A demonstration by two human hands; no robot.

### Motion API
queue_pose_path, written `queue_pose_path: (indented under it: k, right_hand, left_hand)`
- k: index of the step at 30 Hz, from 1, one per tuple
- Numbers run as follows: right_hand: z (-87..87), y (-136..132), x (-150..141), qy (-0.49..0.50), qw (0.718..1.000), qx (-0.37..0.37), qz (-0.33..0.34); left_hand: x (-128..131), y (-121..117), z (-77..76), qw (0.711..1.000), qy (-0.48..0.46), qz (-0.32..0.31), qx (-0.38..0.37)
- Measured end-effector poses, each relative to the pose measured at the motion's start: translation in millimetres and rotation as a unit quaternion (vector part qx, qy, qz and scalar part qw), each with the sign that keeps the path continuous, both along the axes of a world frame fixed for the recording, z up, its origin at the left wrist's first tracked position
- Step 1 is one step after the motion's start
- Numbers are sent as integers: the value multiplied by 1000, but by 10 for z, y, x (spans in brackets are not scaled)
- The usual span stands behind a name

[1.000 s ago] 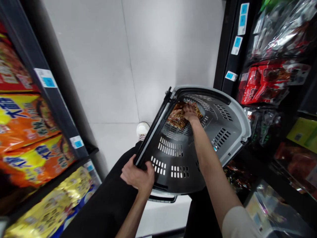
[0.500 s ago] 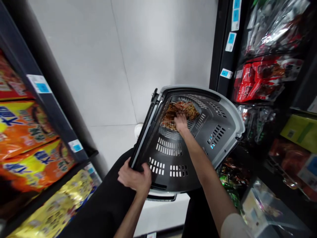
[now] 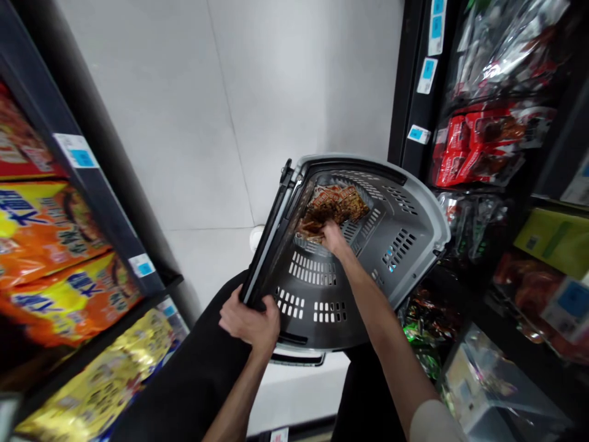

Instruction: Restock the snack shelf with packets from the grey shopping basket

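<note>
A grey and black shopping basket (image 3: 317, 334) with slotted sides is tilted over my legs. My left hand (image 3: 251, 319) grips its near-left rim, thumb inside and fingers around the outer edge by the folded handle. Deep in the basket lies a shiny snack packet (image 3: 343, 202) with brown food and orange print. My right hand (image 3: 330, 236) reaches in and has its fingers closed on the near edge of the packet. The fingertips are partly hidden, and I cannot tell whether there is more than one packet.
On the left, a shelf holds orange noodle packs (image 3: 73, 294) and yellow packs (image 3: 105, 380). At right, a rack carries red food packets (image 3: 478, 147) and a green box (image 3: 554, 242). Grey floor tiles (image 3: 294, 80) lie ahead, with a white shoe tip (image 3: 256, 238) beside the basket.
My right hand has drawn slightly towards me, from lying over the packet to its near edge, and its fingers have closed. The left hand keeps its grip on the rim.
</note>
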State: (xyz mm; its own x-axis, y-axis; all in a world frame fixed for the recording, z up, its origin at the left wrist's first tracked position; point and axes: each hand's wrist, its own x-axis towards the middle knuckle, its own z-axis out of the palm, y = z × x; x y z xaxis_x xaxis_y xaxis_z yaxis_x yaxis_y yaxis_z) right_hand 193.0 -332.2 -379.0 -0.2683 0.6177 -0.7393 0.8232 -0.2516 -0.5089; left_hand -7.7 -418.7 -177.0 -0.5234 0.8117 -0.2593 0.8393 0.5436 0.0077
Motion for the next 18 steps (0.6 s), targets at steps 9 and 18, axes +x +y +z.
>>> queue_pose_path:
  k: [9, 18]
  right_hand:
    - [1407, -943, 54, -45, 956, 16, -290]
    - [3381, -802, 441, 93, 780, 59, -616]
  left_hand:
    - [-31, 125, 170, 995, -99, -4, -25]
    - [473, 163, 1082, 886, -414, 207, 26]
